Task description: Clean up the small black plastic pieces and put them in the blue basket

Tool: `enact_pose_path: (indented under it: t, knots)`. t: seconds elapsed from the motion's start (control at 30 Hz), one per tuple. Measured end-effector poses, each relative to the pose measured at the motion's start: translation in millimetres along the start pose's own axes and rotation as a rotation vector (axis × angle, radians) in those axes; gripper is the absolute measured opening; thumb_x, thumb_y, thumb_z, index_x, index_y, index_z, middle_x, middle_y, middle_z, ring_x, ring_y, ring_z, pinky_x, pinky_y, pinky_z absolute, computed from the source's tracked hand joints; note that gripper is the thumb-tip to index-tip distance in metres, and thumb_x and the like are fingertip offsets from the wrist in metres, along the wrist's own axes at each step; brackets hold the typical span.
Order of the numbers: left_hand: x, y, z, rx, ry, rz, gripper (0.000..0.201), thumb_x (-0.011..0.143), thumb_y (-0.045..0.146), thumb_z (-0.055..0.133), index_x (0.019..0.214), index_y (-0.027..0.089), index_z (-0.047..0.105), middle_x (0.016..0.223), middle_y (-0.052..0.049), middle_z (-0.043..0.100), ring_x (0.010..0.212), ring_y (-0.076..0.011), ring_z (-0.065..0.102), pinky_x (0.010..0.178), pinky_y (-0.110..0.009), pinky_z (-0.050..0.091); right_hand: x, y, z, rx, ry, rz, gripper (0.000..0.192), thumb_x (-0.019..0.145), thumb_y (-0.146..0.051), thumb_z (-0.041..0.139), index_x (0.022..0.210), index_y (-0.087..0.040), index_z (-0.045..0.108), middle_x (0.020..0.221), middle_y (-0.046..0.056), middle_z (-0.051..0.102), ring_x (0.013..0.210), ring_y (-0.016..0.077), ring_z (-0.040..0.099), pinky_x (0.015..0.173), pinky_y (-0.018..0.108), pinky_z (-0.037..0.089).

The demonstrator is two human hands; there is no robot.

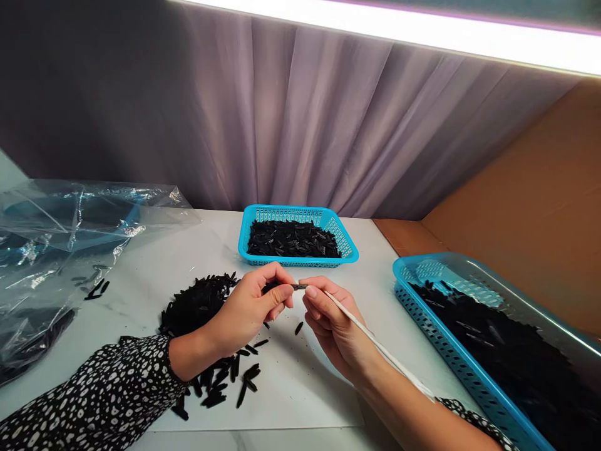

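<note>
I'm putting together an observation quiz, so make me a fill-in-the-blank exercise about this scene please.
1. The back basket is coloured ____.
2. The thin piece between the left hand and right hand is coloured ____.
3. The slender item running along the right forearm is coloured ____.
4. The loose pile lies nearer the ____ hand.

Missing words: blue; black; white; left.

One left hand [256, 307], one right hand [340, 326], one held piece [299, 287], one cord [375, 341], two sleeves [117, 388], two baskets [323, 261] in plain view, one heap [197, 307], one curtain [319, 119], one light [399, 28]
</note>
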State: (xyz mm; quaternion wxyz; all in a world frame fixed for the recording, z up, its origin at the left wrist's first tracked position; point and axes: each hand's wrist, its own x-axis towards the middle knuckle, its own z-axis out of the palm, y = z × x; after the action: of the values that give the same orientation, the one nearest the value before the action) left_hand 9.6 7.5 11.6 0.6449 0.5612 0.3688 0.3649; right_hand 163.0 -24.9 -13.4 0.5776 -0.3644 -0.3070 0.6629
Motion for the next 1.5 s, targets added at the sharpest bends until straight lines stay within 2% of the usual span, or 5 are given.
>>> enact_pose_path:
  t: [0.87, 1.17, 1.27, 1.37, 1.5]
  knots:
    - [-1.0, 2.5, 0.6, 0.094, 0.002, 0.024, 0.02, 0.091, 0.035, 0.057, 0.079, 0.019, 0.052, 0.069, 0.005, 0.056, 0.049, -0.0055, 0.036, 0.049, -0.023, 0.029, 0.5, 2.3, 0.7, -0.076, 0.055, -0.057, 0.027, 0.068, -0.038, 0.082, 0.081, -0.018, 0.07, 0.052, -0.01, 0.029, 0.049, 0.007, 0.015, 0.047, 0.025, 0.013]
    - [3.4, -7.1, -4.4, 0.22, 0.063, 0.05, 0.019, 0.089, 0.032, 0.056, 0.076, 0.019, 0.05, 0.068, 0.005, 0.056, 0.052, -0.007, 0.038, 0.052, -0.022, 0.032, 4.8, -2.1, -7.4, -0.264, 0.1, -0.225, 0.049, 0.092, -0.064, 0.045, 0.096, -0.022, 0.069, 0.049, -0.007, 0.036, 0.047, 0.0111, 0.019, 0.047, 0.028, 0.015]
    - [6.4, -17.8, -4.9, 0.178, 0.119, -0.001, 0.02, 0.087, 0.033, 0.058, 0.075, 0.019, 0.05, 0.064, 0.006, 0.053, 0.05, -0.0069, 0.034, 0.05, -0.022, 0.027, 15.8, -10.3, -12.1, -0.364, 0.151, -0.27, 0.049, 0.091, -0.065, 0.048, 0.088, -0.021, 0.07, 0.05, -0.006, 0.036, 0.047, 0.0116, 0.021, 0.046, 0.028, 0.015]
    - [9.1, -27.8, -4.8, 0.113, 0.131, -0.034, 0.025, 0.085, 0.039, 0.06, 0.074, 0.02, 0.049, 0.058, 0.009, 0.044, 0.049, -0.007, 0.029, 0.048, -0.021, 0.023, 42.0, -23.6, -15.7, -0.45, 0.223, -0.465, 0.051, 0.094, -0.064, 0.041, 0.086, -0.022, 0.068, 0.051, -0.006, 0.036, 0.047, 0.0131, 0.027, 0.047, 0.028, 0.02]
    - [10.7, -35.3, -6.8, 0.104, 0.129, 0.009, 0.028, 0.086, 0.043, 0.059, 0.075, 0.02, 0.048, 0.058, 0.009, 0.04, 0.05, -0.0076, 0.029, 0.047, -0.021, 0.022, 95.0, -38.4, -18.3, -0.805, 0.153, -0.686, 0.06, 0.093, -0.071, 0.03, 0.098, -0.024, 0.068, 0.065, 0.0, 0.057, 0.064, 0.0187, 0.053, 0.065, 0.032, 0.042]
